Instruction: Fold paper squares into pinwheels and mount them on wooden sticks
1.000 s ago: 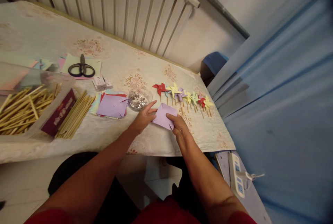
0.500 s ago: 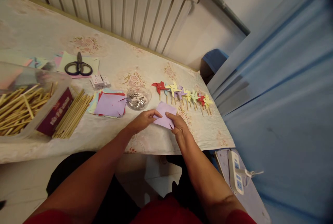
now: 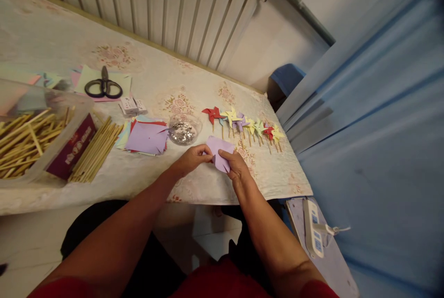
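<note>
Between my hands, over the table's near edge, is a purple paper square (image 3: 221,144) with slits cut in from its corners. My right hand (image 3: 237,165) grips its right side, thumb on top. The fingertips of my left hand (image 3: 194,158) pinch its left edge, where the paper bends. To the left lies a stack of slit paper squares (image 3: 147,137), a purple one on top. Just beyond my left hand sits a round clear container (image 3: 183,130) of small shiny metal pieces. A row of paper pinwheels (image 3: 239,123) on sticks lies past my right hand.
A clear plastic bin (image 3: 38,168) of wooden sticks stands at the left, beside a bundle of sticks (image 3: 97,150). Scissors (image 3: 104,88) rest on paper sheets behind small white boxes (image 3: 129,106). A power strip (image 3: 313,228) lies on a low surface, right, near a blue curtain (image 3: 374,150).
My left fingers have drawn in at the left edge of the purple paper, and that side now curls up. My right hand keeps its grip, its thumb shifted slightly left.
</note>
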`<state>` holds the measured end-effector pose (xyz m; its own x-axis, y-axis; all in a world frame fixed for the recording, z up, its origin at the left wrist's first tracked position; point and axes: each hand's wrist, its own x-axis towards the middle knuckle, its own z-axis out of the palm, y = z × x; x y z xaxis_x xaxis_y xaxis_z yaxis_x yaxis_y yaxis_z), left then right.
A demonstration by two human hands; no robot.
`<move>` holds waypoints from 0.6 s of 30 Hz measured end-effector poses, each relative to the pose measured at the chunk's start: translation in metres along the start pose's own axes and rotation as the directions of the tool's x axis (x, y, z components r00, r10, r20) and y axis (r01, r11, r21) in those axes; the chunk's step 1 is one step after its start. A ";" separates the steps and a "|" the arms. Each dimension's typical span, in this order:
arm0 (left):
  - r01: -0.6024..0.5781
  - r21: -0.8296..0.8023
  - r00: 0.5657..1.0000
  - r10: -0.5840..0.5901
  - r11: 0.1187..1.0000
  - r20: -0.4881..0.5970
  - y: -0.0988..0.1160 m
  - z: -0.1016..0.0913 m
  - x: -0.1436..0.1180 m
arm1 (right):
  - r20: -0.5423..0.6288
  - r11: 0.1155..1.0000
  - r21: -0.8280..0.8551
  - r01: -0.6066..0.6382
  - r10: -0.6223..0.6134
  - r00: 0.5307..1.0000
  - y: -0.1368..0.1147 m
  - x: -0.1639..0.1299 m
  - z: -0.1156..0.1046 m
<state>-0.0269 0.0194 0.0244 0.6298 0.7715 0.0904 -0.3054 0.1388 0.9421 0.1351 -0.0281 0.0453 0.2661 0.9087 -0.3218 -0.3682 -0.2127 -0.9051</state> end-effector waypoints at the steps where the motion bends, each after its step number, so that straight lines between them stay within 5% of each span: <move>1: -0.013 0.035 1.000 0.013 0.999 -0.010 0.000 0.000 0.000 | -0.005 1.000 -0.008 0.006 -0.006 1.000 0.001 -0.001 0.002; 9: -0.040 0.244 0.990 0.070 0.969 -0.118 -0.001 -0.002 -0.001 | 0.017 1.000 -0.029 -0.001 0.001 1.000 0.003 -0.002 0.009; 18: -0.010 0.218 1.000 0.010 0.976 -0.001 0.009 -0.008 -0.004 | 0.031 0.999 -0.039 -0.022 0.023 0.999 0.000 -0.001 0.000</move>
<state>-0.0379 0.0221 0.0300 0.6262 0.7733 0.0996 -0.1483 -0.0072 0.9889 0.1351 -0.0288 0.0455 0.2300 0.9140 -0.3341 -0.3387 -0.2467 -0.9080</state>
